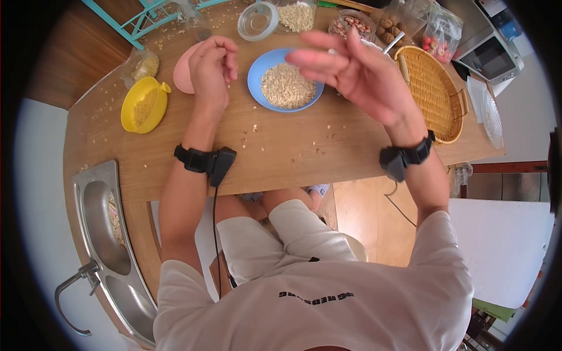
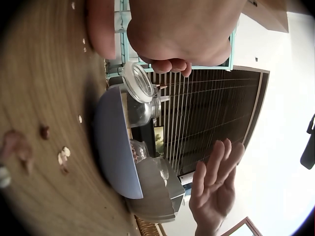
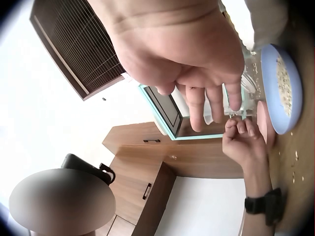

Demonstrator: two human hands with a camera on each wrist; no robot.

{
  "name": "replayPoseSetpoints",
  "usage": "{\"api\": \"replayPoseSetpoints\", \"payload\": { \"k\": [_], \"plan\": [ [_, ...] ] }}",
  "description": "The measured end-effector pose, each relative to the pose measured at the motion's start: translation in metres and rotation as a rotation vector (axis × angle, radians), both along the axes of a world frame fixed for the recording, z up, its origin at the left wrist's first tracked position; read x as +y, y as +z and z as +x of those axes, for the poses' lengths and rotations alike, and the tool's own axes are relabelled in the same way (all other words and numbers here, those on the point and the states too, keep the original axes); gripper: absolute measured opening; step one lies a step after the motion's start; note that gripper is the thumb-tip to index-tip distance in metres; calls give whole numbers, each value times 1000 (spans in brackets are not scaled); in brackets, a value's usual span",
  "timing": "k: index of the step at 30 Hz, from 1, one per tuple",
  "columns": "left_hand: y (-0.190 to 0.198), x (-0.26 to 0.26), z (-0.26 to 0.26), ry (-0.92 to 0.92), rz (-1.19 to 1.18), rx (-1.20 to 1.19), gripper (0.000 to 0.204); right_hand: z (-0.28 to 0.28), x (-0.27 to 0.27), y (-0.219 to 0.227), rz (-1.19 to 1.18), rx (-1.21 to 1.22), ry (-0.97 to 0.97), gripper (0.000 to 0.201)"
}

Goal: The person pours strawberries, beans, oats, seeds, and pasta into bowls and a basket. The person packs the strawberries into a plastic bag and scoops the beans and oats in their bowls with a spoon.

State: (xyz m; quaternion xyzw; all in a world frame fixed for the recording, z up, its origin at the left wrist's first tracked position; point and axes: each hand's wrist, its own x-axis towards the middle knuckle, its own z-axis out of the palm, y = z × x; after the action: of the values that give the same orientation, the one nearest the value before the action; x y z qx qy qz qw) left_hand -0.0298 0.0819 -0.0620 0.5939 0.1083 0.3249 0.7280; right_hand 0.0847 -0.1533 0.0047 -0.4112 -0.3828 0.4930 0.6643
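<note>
The wooden bench (image 1: 281, 152) carries a blue bowl (image 1: 257, 67) of oat flakes (image 1: 287, 86) at centre, with loose flakes and crumbs scattered around it. A pink lid (image 1: 181, 73) lies just left of the bowl, partly covered by the left hand; a yellow dish (image 1: 143, 105) sits further left. Behind the bowl stand a glass jar (image 1: 257, 20) and containers of oats and nuts; a wicker tray (image 1: 436, 93) lies to the right. A steel sink (image 1: 105, 234) is at the bench's near-left end. The left hand (image 1: 212, 67) rests on the bench beside the bowl, fingers curled in and clenched on nothing visible. The right hand (image 1: 351, 73) is raised above the bowl's right rim, released, fingers straight, touching nothing.
</note>
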Motion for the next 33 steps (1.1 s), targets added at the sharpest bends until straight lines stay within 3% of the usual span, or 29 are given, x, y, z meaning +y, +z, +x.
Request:
{"api": "replayPoseSetpoints", "payload": {
  "k": [1,2,4,7,8,9,11,13,14,16,18,22,24,25,27,30,33],
  "plan": [
    [4,-2,2,-49,-38,0,17,6,8,4,8,-8,0,66],
    [10,-4,5,-47,-31,-9,17,13,16,8,105,182,4,68],
    [28,-8,14,-74,185,-44,18,20,32,22,250,443,55,71],
    [58,-10,39,-74,265,-84,19,36,46,29,327,487,-75,56],
    [66,-15,46,-95,282,-75,18,50,48,25,302,456,-39,71],
    [70,-19,55,-87,290,-84,18,55,49,25,308,447,-29,71],
    [75,-26,74,86,645,-45,15,60,52,26,346,472,43,69],
    [79,-36,87,100,771,-105,15,61,52,26,316,408,17,70],
    [80,-39,91,106,890,-164,15,64,51,22,365,516,103,71],
    [74,-41,102,94,910,-161,16,67,51,24,412,619,192,72],
    [71,-40,106,79,927,-153,16,66,51,30,368,567,94,72],
    [80,-41,99,129,981,-171,17,67,58,33,321,552,75,71],
    [85,-40,97,160,1021,-175,16,72,66,28,413,563,277,72],
    [85,-37,98,166,1053,-189,15,71,66,29,413,563,279,72],
    [90,-36,96,169,1080,-202,14,68,61,36,319,521,179,74],
    [95,-32,94,83,979,-172,14,69,59,39,313,578,197,76],
    [85,-11,107,253,1112,-211,15,73,55,42,246,482,97,79]
  ]
}}
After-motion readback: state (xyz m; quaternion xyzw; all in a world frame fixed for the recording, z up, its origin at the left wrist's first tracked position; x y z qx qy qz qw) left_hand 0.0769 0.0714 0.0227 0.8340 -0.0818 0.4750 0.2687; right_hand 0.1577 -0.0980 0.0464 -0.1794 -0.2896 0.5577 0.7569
